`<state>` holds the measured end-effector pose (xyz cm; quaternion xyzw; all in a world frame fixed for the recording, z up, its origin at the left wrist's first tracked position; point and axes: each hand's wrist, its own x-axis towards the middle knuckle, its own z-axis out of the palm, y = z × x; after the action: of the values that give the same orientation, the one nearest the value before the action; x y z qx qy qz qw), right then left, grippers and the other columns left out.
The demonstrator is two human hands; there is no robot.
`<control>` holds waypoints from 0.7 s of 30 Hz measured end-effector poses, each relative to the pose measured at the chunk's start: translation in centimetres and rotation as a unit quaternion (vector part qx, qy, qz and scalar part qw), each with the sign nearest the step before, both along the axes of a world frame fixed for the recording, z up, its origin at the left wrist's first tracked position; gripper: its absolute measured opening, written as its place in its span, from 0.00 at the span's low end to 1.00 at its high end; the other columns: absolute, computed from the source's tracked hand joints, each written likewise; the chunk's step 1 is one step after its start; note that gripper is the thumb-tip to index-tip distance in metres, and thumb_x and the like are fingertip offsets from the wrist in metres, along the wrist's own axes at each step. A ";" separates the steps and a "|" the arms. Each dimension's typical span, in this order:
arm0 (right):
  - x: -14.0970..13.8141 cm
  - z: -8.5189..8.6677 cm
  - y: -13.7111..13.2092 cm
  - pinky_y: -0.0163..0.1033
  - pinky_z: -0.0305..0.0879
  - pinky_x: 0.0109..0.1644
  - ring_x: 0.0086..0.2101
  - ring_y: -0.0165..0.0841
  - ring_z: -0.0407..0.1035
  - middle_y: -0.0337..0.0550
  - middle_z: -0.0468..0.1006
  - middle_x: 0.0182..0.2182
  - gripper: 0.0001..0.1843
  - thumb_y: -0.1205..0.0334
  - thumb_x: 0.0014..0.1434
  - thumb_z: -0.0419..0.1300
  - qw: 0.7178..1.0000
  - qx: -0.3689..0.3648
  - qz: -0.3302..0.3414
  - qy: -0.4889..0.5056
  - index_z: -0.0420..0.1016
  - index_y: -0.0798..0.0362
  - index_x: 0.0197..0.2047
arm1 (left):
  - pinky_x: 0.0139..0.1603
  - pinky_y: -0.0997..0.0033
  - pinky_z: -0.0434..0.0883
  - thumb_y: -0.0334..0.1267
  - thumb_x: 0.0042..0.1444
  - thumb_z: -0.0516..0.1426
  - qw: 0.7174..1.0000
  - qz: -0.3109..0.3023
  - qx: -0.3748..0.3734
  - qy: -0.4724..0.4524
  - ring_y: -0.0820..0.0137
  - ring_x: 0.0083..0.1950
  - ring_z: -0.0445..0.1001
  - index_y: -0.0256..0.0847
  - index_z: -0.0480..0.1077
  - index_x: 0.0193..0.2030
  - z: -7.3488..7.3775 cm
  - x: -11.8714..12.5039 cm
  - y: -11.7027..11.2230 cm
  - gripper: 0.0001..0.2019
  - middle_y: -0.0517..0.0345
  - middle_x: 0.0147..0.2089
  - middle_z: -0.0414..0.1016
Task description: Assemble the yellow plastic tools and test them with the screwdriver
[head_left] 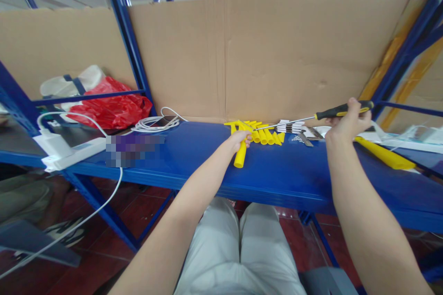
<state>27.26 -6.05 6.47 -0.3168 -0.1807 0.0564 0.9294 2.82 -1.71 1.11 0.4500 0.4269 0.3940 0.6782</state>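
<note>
My left hand (pixel 241 138) is closed round a yellow plastic handle (pixel 239 158), whose round lower end points down toward me over the shelf. In my right hand (pixel 350 122) is a long screwdriver (pixel 332 112) with a black and yellow grip. Its thin shaft slants left and down to my left hand. The tip meets the yellow handle near my fingers, but the exact contact is too small to make out. Several more yellow handles (pixel 266 136) lie in a row just behind and right of my left hand.
Right of the row are small loose metal pieces (pixel 296 138), a flat metal blade (pixel 306 139) and a white stack (pixel 290 126). A longer yellow piece (pixel 384 153) lies at right. Coiled white cable (pixel 157 123), a power strip (pixel 78 153) and a red bag (pixel 112 103) are left. Cardboard (pixel 277 55) stands behind.
</note>
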 end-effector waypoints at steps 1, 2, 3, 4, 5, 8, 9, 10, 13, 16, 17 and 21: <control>-0.1 0.0 0.0 0.26 0.58 0.16 0.23 0.24 0.62 0.30 0.60 0.24 0.09 0.68 0.54 0.56 1.000 -0.001 0.000 0.000 0.57 0.51 0.31 | 0.15 0.85 0.50 0.24 0.64 0.46 1.000 0.000 0.001 0.002 0.82 0.13 0.50 0.40 0.58 0.31 0.0 0.0 0.0 0.11 0.70 0.16 0.54; -0.1 0.0 -0.1 0.27 0.58 0.16 0.22 0.24 0.61 0.30 0.60 0.24 0.09 0.68 0.54 0.57 1.000 -0.003 0.000 -0.001 0.57 0.51 0.31 | 0.15 0.84 0.50 0.24 0.64 0.46 1.000 -0.001 0.001 0.003 0.82 0.13 0.50 0.40 0.58 0.31 0.1 0.0 -0.1 0.11 0.70 0.16 0.54; -0.2 0.1 -0.1 0.27 0.58 0.16 0.22 0.24 0.61 0.30 0.60 0.25 0.09 0.68 0.54 0.57 1.000 -0.005 0.001 0.000 0.57 0.51 0.31 | 0.15 0.84 0.50 0.24 0.64 0.46 1.000 -0.002 0.002 0.004 0.82 0.13 0.50 0.40 0.57 0.31 0.1 0.0 -0.1 0.11 0.70 0.16 0.54; -0.3 0.1 -0.2 0.27 0.58 0.16 0.22 0.24 0.61 0.30 0.60 0.25 0.09 0.67 0.54 0.57 1.000 -0.005 0.002 0.001 0.57 0.51 0.31 | 0.15 0.84 0.50 0.24 0.64 0.46 1.000 -0.002 0.002 0.004 0.82 0.13 0.50 0.40 0.57 0.31 0.1 0.0 -0.1 0.11 0.70 0.16 0.54; -0.4 0.2 -0.3 0.27 0.58 0.16 0.22 0.24 0.61 0.30 0.60 0.25 0.09 0.67 0.54 0.57 1.000 -0.006 0.003 0.003 0.57 0.51 0.31 | 0.15 0.84 0.50 0.24 0.64 0.46 1.000 -0.002 0.002 0.004 0.82 0.13 0.50 0.40 0.58 0.31 0.1 0.0 -0.2 0.11 0.70 0.16 0.54; -0.8 0.4 -0.7 0.26 0.58 0.15 0.21 0.23 0.61 0.29 0.59 0.24 0.09 0.69 0.54 0.57 1.000 0.000 0.007 0.014 0.57 0.51 0.30 | 0.15 0.84 0.50 0.24 0.63 0.46 1.000 -0.002 0.002 0.001 0.82 0.13 0.50 0.40 0.58 0.31 0.1 0.0 -0.2 0.10 0.70 0.16 0.54; -0.9 0.5 -0.8 0.26 0.57 0.15 0.21 0.23 0.60 0.29 0.59 0.23 0.09 0.70 0.54 0.56 1.000 0.002 0.008 0.017 0.57 0.51 0.30 | 0.15 0.84 0.50 0.24 0.63 0.46 1.000 -0.002 0.001 -0.001 0.82 0.13 0.50 0.40 0.58 0.32 0.1 0.0 -0.1 0.10 0.70 0.17 0.54; -1.0 0.6 -0.9 0.26 0.57 0.15 0.20 0.22 0.60 0.29 0.59 0.23 0.09 0.70 0.54 0.56 1.000 0.002 0.009 0.019 0.57 0.51 0.29 | 0.15 0.83 0.50 0.24 0.63 0.46 1.000 -0.002 -0.001 -0.003 0.82 0.13 0.50 0.40 0.58 0.32 0.1 0.0 -0.1 0.10 0.70 0.17 0.54; -1.2 0.6 -1.0 0.28 0.56 0.13 0.19 0.23 0.60 0.29 0.59 0.22 0.09 0.70 0.56 0.55 1.000 -0.006 0.010 0.018 0.57 0.51 0.29 | 0.15 0.83 0.50 0.24 0.62 0.46 1.000 0.000 -0.007 -0.010 0.82 0.13 0.50 0.40 0.58 0.33 0.0 0.0 0.0 0.09 0.70 0.17 0.54; -1.2 0.6 -1.0 0.29 0.57 0.13 0.19 0.24 0.60 0.29 0.59 0.22 0.09 0.71 0.57 0.55 1.000 -0.010 0.010 0.016 0.57 0.51 0.30 | 0.15 0.83 0.49 0.24 0.62 0.46 1.000 -0.002 -0.010 -0.014 0.82 0.13 0.50 0.40 0.59 0.33 0.0 0.0 0.1 0.09 0.70 0.17 0.54; -1.2 0.6 -1.1 0.30 0.57 0.13 0.19 0.25 0.60 0.29 0.59 0.22 0.09 0.71 0.57 0.55 1.000 -0.011 0.010 0.016 0.57 0.51 0.30 | 0.15 0.83 0.49 0.24 0.62 0.46 1.000 -0.003 -0.010 -0.015 0.82 0.13 0.50 0.40 0.59 0.33 0.0 0.0 0.2 0.09 0.70 0.17 0.54; -1.5 0.8 -1.3 0.28 0.57 0.14 0.19 0.23 0.59 0.29 0.58 0.23 0.11 0.72 0.57 0.55 1.000 -0.006 0.015 0.022 0.57 0.51 0.28 | 0.14 0.84 0.49 0.25 0.62 0.46 0.999 -0.010 -0.020 -0.035 0.82 0.13 0.50 0.40 0.59 0.34 -0.4 0.0 0.7 0.09 0.71 0.17 0.54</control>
<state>25.80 -7.38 7.25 -0.3181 -0.1651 0.0785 0.9302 2.78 -1.00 0.76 0.4262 0.4064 0.3945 0.7054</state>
